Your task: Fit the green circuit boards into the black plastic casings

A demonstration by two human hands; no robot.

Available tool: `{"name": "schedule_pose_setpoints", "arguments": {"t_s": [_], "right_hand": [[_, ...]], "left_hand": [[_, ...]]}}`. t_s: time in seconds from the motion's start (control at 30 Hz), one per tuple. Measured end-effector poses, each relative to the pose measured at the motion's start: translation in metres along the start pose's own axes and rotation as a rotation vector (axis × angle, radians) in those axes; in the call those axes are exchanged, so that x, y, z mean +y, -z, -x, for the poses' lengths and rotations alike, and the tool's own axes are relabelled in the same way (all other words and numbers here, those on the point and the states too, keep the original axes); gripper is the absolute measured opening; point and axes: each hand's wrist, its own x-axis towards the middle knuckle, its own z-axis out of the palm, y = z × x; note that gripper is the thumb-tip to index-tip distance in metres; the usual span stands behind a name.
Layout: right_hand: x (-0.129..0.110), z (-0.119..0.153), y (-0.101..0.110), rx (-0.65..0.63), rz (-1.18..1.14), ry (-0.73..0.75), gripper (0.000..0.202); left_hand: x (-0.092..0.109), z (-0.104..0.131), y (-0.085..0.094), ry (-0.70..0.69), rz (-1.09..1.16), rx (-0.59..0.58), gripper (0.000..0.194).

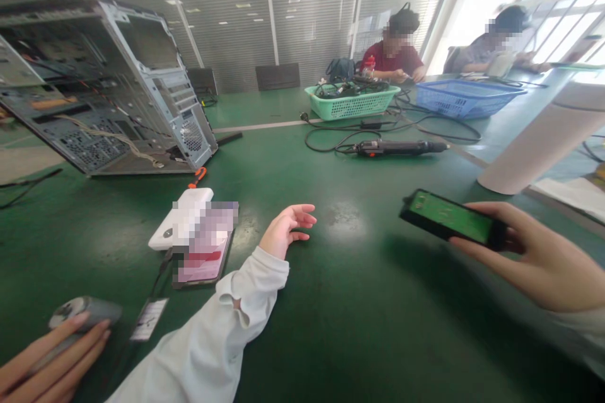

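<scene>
My right hand (534, 252) grips a black housing with a green circuit board (451, 217) set in its face, between thumb and fingers, above the table. In the middle, my left hand (286, 227) rests by the green tabletop with its fingers loosely apart and nothing in them. Just left of that wrist lies a phone (205, 258), partly against a white power bank (182, 223). At the bottom left, another hand (61, 362), apparently a co-worker's, lies on a grey metal cylinder (92, 312); its kind I cannot make out.
An open computer case (189, 132) stands at the left. A corded electric screwdriver (397, 148) lies ahead, before a green basket (352, 104) of cables and a blue basket (466, 101). At the right is a white cylinder (543, 138). Two people sit at the far side.
</scene>
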Motion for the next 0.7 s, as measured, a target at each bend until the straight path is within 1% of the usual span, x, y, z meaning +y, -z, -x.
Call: {"name": "schedule_pose_setpoints", "arguments": {"t_s": [0.03, 0.07, 0.13, 0.17, 0.2, 0.27, 0.37, 0.5, 0.57, 0.7], "right_hand": [[-0.015, -0.006, -0.012, -0.054, -0.045, 0.069, 0.044], [-0.032, -0.012, -0.024, -0.075, -0.087, 0.160, 0.041], [-0.064, -0.019, -0.047, -0.093, -0.147, 0.315, 0.034], [-0.078, -0.022, -0.057, -0.100, -0.162, 0.365, 0.032], [-0.089, -0.024, -0.066, -0.104, -0.171, 0.404, 0.031], [-0.102, -0.026, -0.080, -0.093, -0.178, 0.459, 0.030], [-0.103, -0.028, -0.091, -0.041, -0.198, 0.518, 0.030], [-0.095, -0.029, -0.095, -0.010, -0.297, 0.523, 0.029], [-0.094, -0.030, -0.095, -0.036, -0.400, 0.460, 0.030], [-0.092, -0.032, -0.097, -0.131, -0.643, 0.256, 0.037]], "left_hand": [[-0.001, -0.001, 0.000, 0.009, -0.001, 0.008, 0.033], [-0.001, -0.002, 0.001, 0.014, 0.001, 0.013, 0.033], [-0.003, -0.004, 0.002, 0.008, 0.021, 0.012, 0.031], [-0.003, -0.004, 0.003, -0.001, 0.033, 0.015, 0.030], [-0.004, -0.004, 0.004, -0.016, 0.041, 0.024, 0.030], [-0.004, -0.004, 0.006, -0.056, 0.048, 0.059, 0.031], [-0.003, -0.004, 0.007, -0.079, 0.044, 0.113, 0.030], [-0.002, -0.002, 0.005, -0.098, -0.046, 0.119, 0.029], [-0.001, 0.000, 0.002, -0.133, -0.114, 0.106, 0.030], [0.002, 0.007, -0.003, -0.224, -0.259, 0.065, 0.034]]}}
